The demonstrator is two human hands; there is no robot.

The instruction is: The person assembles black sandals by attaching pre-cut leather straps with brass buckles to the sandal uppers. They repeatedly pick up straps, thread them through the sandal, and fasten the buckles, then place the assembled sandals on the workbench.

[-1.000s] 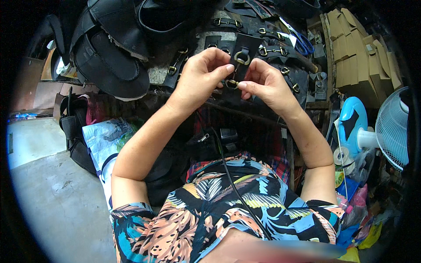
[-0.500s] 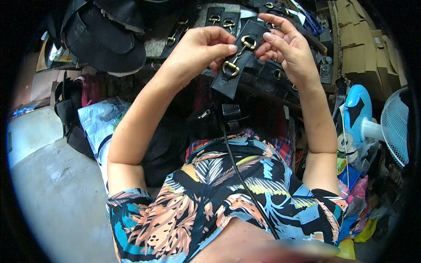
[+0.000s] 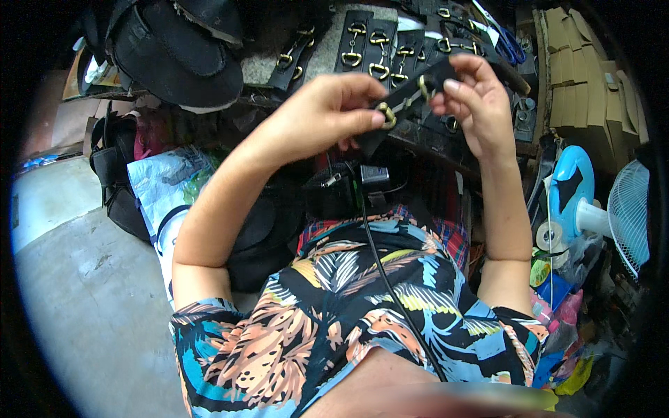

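Between my hands is a black leather strap (image 3: 439, 72) with a brass-coloured horsebit buckle (image 3: 387, 115), slanting up to the right. My left hand (image 3: 341, 115) pinches its lower left part, the thumb beside one ring of the buckle. At the upper right end, my right hand (image 3: 479, 104) has thumb and fingers closed on the strap. Some of the fingers are hidden behind the leather. Several similar black straps with horsebit buckles (image 3: 354, 43) lie on the worktable just beyond my hands.
Black shoe-shaped leather pieces (image 3: 164, 59) are piled at the far left. Blue-handled scissors (image 3: 512, 49) lie at the back right, near stacked cardboard (image 3: 589, 83). A blue and white fan (image 3: 578, 188) stands to my right. A black cable (image 3: 380, 258) hangs down before my chest.
The strap has swung from steep to a flatter slant, its upper end moving right and down. My right hand, earlier with fingers spread, has closed on that end.
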